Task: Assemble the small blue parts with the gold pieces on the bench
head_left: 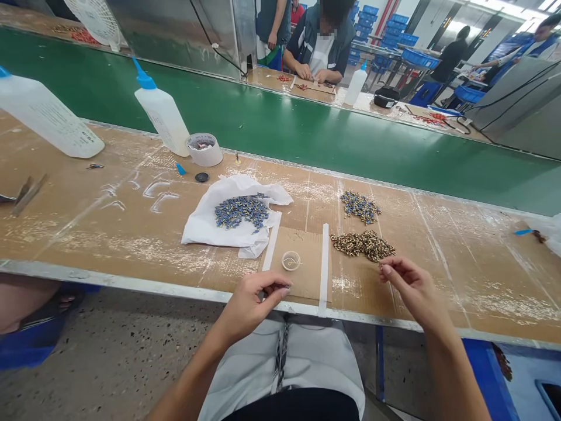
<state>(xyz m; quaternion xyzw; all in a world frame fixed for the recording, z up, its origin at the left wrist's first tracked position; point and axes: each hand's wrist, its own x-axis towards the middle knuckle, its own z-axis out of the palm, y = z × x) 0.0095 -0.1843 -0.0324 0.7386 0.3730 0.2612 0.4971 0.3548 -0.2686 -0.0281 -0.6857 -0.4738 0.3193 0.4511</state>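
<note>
On the surface (140, 237), our left grip (253, 301) and right grip (414, 286) are both pinched closed, on what we cannot tell. The brown pile (363, 244) lies just beside our right; we do best lifting single pieces lightly, left clear of the dish (284, 257).

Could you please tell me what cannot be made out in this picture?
Head view, what the left hand holds, if anything: hidden by its fingers.
Head view, what the right hand holds, if anything: too small.
Head view, the leftmost bottle: nozzle cut off by left edge.
Head view, count in the gold pile: pieces too small, overlapping.
</note>
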